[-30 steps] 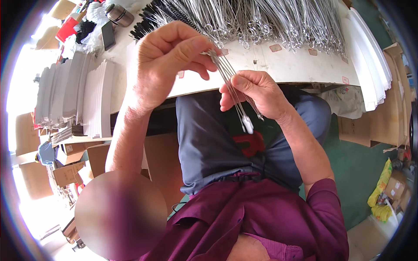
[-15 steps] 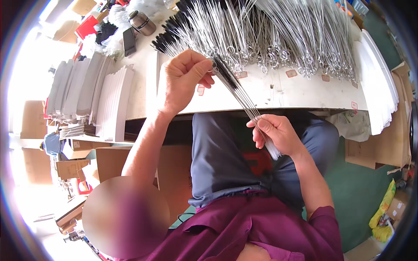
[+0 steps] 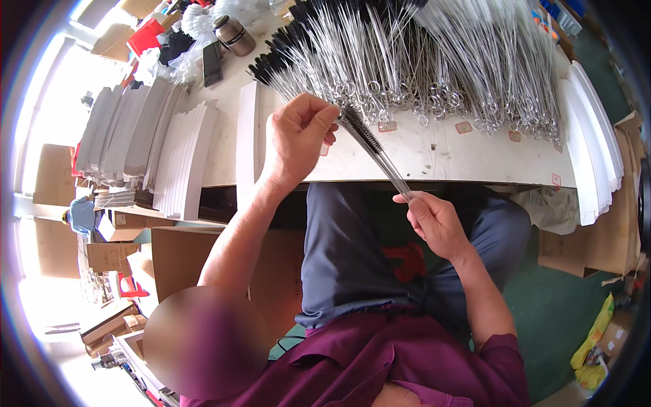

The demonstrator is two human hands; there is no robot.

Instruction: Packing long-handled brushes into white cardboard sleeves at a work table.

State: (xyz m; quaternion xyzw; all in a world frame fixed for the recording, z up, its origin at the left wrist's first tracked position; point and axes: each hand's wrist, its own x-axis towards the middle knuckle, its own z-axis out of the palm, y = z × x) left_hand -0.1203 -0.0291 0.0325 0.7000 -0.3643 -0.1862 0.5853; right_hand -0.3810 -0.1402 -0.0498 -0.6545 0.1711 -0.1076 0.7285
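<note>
A thin bundle of wire-handled tube brushes (image 3: 363, 138) slants between my two hands over the table's front edge. Black bristles show on its upper part, and bare metal wires run down from them. My left hand (image 3: 298, 136) pinches the upper end between thumb and fingertips. Lower down, my right hand (image 3: 437, 220) is closed round the wire shafts; its fingers hide their lower ends. Just beyond lies a large pile of similar brushes (image 3: 400, 61), with metal ring ends toward me and black bristles at its far left.
Folded white cartons (image 3: 129, 136) stand in rows at the left, and more white strips (image 3: 591, 142) lie at the right edge. A steel flask (image 3: 234, 35) and a phone (image 3: 213, 64) sit at the back left. Cardboard boxes (image 3: 590, 234) flank the table (image 3: 488, 159).
My right hand has slid up the wires, so the pale lower ends no longer stick out below it. My left hand keeps its pinch at the top. The whole view has shifted slightly.
</note>
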